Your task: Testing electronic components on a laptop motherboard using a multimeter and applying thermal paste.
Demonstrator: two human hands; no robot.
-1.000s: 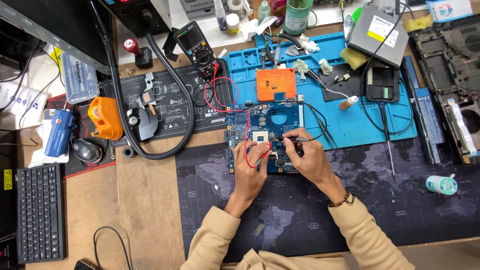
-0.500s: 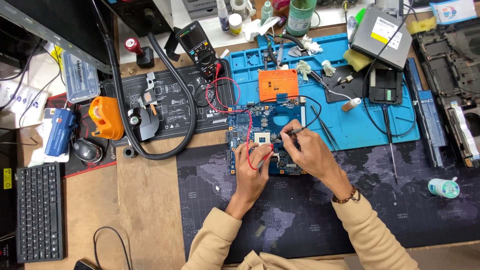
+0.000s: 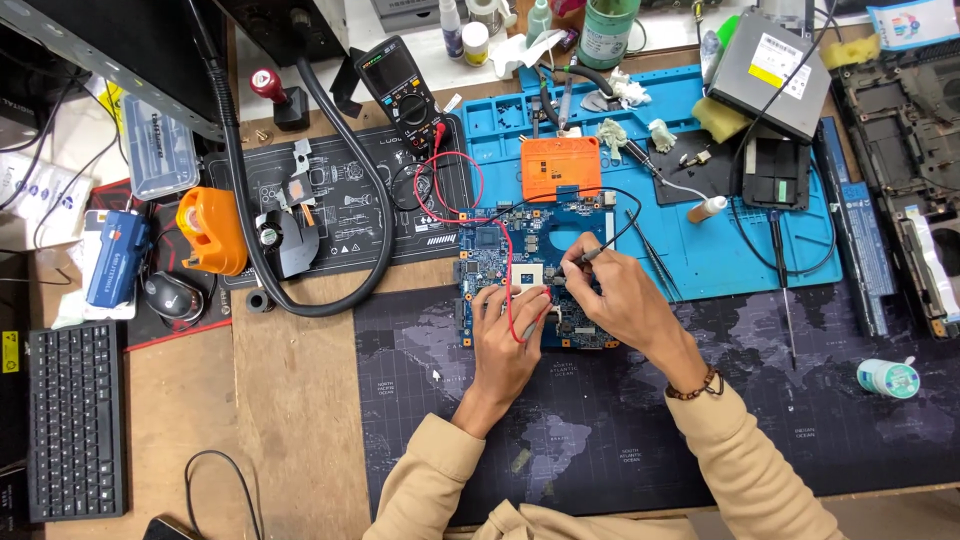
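Note:
A blue circuit board (image 3: pixel 500 235) lies at the far edge of a dark map-printed desk mat (image 3: pixel 700 410). My left hand (image 3: pixel 510 335) rests on the board and pinches a red probe whose red lead (image 3: pixel 450 190) loops back to a black multimeter (image 3: pixel 405 90). Above the board's right half, my right hand (image 3: pixel 610 290) holds a black probe (image 3: pixel 590 256) like a pen, tip down near the middle of the board. Its black lead (image 3: pixel 630 215) arcs over the board's top edge.
An orange box (image 3: pixel 562 168) sits on the blue silicone mat (image 3: pixel 760 250) with tweezers, a screwdriver (image 3: pixel 783 290) and small parts. A black hose (image 3: pixel 300 300), orange tool (image 3: pixel 212 230), mouse (image 3: pixel 165 297) and keyboard (image 3: pixel 75 420) lie left. A laptop chassis (image 3: pixel 910 170) is at right.
My right hand shifted left and up across the board with the black probe. My left hand stayed on the board with the red probe.

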